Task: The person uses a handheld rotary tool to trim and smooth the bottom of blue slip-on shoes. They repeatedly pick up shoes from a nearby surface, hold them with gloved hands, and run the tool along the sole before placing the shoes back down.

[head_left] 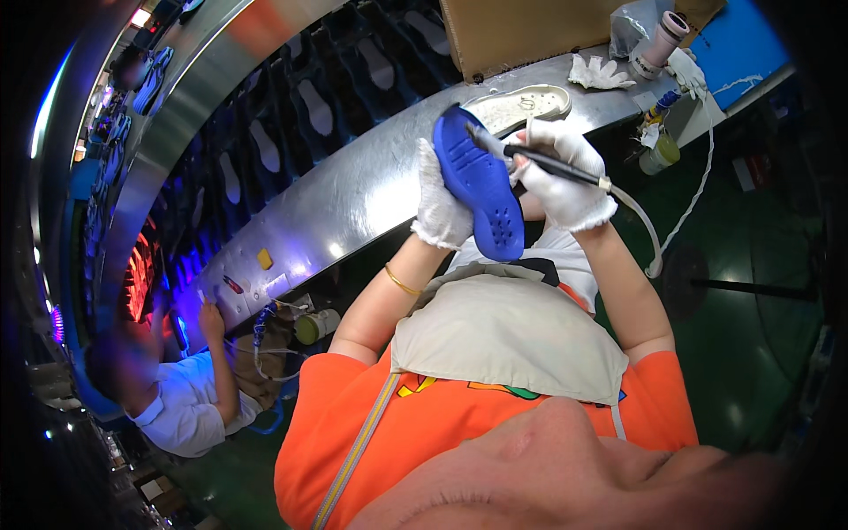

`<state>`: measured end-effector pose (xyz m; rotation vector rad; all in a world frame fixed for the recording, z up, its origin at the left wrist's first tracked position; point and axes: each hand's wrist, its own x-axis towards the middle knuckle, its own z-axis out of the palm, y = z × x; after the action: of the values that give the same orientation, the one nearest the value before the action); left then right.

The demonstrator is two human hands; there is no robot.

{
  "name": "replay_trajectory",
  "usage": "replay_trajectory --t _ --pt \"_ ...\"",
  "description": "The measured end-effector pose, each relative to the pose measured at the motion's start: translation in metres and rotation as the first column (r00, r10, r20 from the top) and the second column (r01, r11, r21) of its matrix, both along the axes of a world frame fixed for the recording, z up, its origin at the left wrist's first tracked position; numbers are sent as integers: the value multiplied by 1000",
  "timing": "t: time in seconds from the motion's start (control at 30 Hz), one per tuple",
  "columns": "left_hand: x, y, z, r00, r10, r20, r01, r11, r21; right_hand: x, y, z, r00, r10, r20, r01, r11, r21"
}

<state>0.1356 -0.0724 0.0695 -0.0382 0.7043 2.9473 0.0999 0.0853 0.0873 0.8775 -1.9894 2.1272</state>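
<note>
My left hand [442, 205], in a white knit glove, grips a blue shoe sole [477, 177] by its left edge. The sole is tilted up above the edge of the metal bench, its toe end away from me, and small holes show in its heel. In my gloved right hand [565, 177] is a brush [556, 166] with a black handle, a pale hose running from its end. Its bristles touch or hover just over the upper part of the sole; I cannot tell which. Behind the sole, a white shoe sole [521, 108] lies on the bench.
A curved metal bench [353, 190] borders a dark conveyor [291, 115] carrying several grey insole shapes. Beyond are a cardboard box [530, 40], spare white gloves [601, 72] and a pink-white bottle [661, 44]. A hose hangs at right near a glue pot [658, 157]. Another person [190, 397] works at left.
</note>
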Motion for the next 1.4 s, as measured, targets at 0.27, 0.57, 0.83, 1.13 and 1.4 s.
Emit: replay_trajectory --t 0.27,0.57,0.83,1.13,1.4 --pt "1 5 -21 995 98 23 -89 965 -246 12 -17 1 940 212 269 -130 948 -292" --pt "7 -14 -20 996 28 86 -7 971 -239 28 -9 -7 980 192 -49 -192 981 -8" --pt "13 -28 -11 991 -129 43 135 968 -212 40 -5 -14 977 124 -173 -108 989 99" --pt "45 -13 -26 918 -387 89 389 835 -390 39 25 -48 956 115 269 -97 992 -78" --pt "-2 -8 -18 983 -186 -15 175 950 -258 23 16 -24 866 311 390 -179 924 -339"
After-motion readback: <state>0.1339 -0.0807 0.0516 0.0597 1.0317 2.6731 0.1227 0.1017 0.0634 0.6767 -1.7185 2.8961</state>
